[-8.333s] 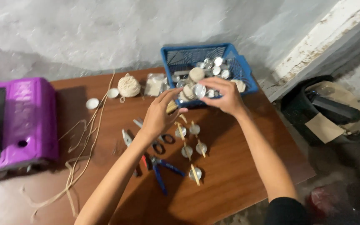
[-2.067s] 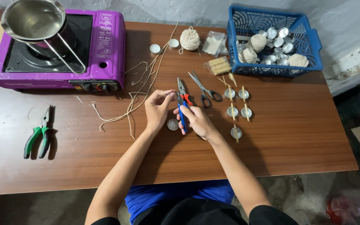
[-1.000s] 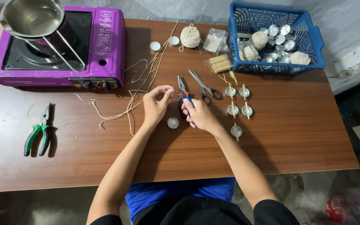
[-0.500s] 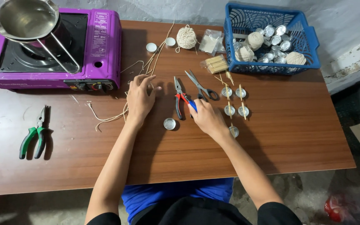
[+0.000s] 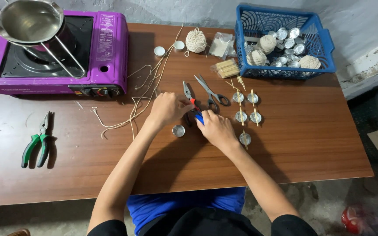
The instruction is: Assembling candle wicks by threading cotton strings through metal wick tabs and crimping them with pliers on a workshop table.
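**Both hands back together at the pliers**

The left hand (image 5: 168, 109) has left the loose wick strings (image 5: 141, 94), where it lay half a second ago, and now sits just beside the right hand (image 5: 215, 129) at the middle of the wooden table (image 5: 311, 144). Both hands meet over the red-and-blue pliers (image 5: 191, 98), whose handles vanish under the fingers; the metal nose points away from the person. The fingers of each hand are curled closed, but whether they actually clamp the handles cannot be told. The small empty metal cup (image 5: 178, 130) lies on the table just below the left hand, apart from it, unmoved. Scissors (image 5: 211, 91) lie just right of the pliers, with five wicked cups (image 5: 241, 116) beyond. The green pliers (image 5: 38, 142) rest well apart at the left.
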